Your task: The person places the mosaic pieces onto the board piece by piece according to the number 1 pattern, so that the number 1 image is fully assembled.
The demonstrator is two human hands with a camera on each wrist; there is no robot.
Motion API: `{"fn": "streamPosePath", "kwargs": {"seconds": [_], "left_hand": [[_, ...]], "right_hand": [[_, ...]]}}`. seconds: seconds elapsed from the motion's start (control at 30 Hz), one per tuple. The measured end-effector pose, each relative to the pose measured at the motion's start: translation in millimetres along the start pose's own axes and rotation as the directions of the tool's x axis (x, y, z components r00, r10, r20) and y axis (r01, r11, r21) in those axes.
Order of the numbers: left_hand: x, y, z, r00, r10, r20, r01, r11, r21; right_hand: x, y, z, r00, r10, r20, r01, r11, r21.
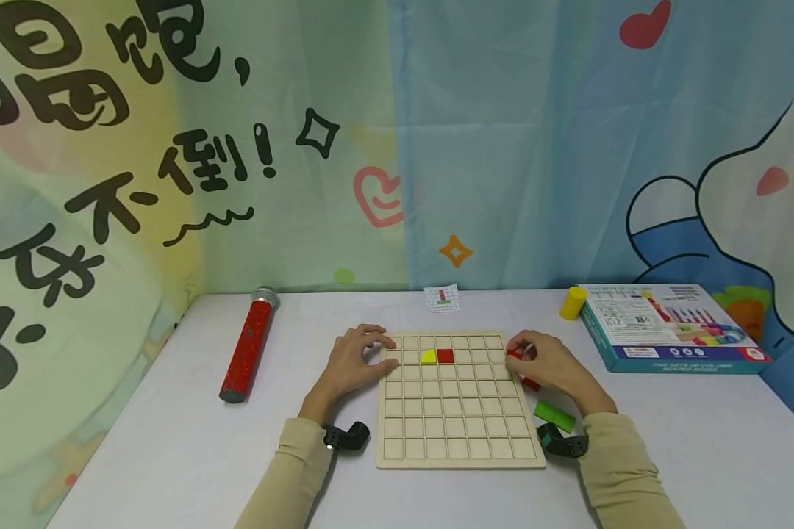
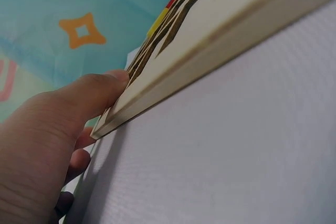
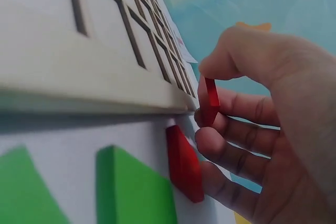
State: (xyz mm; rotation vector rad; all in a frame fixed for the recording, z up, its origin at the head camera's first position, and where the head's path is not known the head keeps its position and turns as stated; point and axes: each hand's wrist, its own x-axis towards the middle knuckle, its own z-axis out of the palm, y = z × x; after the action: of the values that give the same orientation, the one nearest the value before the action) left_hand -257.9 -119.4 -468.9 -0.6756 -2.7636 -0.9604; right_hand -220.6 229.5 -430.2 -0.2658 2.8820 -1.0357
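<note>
Head view, left to right: a red glittered tube (image 1: 248, 345) lies on the white tabletop (image 1: 172, 441) toward its left edge, one end pointing to the far edge. The left hand (image 1: 353, 361) rests at the far left corner of the wooden grid board (image 1: 459, 448), fingers lightly curved and close together, the fingertips lying over the board's left border; it holds nothing. The left wrist view confirms the thumb (image 2: 92, 95) laid against the board's edge (image 2: 210, 59). The board sits at the tabletop's middle, nearer the front edge. In its second row from the far side, a yellow quarter-round piece (image 1: 428, 356) and a red square piece (image 1: 445, 355) lie side by side, touching. A small pattern card (image 1: 442, 298) lies beyond the board's far edge. At the board's far right corner the right hand (image 1: 549, 364) pinches a small red piece (image 1: 514, 354) between thumb and forefinger, just off the board's right edge; the right wrist view shows that piece (image 3: 211, 100) held on edge, the other fingers (image 3: 236, 153) curled beneath. A second red piece (image 3: 185, 163) lies on the tabletop against the board's right edge, below the hand. A green block (image 1: 554, 416) lies beside it, nearer the front edge. A yellow cylinder (image 1: 573, 303) stands toward the far right, touching or just beside the printed box (image 1: 668, 329), which lies flat near the right edge.
</note>
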Motion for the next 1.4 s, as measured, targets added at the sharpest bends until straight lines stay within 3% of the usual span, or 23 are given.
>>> {"fn": "streamPosePath", "kwargs": {"seconds": [0.23, 0.47, 1.4], "left_hand": [[-0.2, 0.0, -0.5, 1.000, 0.003, -0.006, -0.003, 1.000, 0.000], [0.4, -1.0, 0.4, 1.000, 0.002, -0.003, -0.001, 1.000, 0.003], [0.1, -1.6, 0.1, 1.000, 0.012, -0.005, -0.012, 1.000, 0.001]], "right_hand": [[2, -6, 3, 1.000, 0.008, 0.015, -0.008, 1.000, 0.015], [2, -11, 8, 0.999, -0.039, 0.022, 0.038, 0.999, 0.038], [2, -29, 27, 0.981, -0.194, 0.005, 0.194, 0.980, -0.043]]}}
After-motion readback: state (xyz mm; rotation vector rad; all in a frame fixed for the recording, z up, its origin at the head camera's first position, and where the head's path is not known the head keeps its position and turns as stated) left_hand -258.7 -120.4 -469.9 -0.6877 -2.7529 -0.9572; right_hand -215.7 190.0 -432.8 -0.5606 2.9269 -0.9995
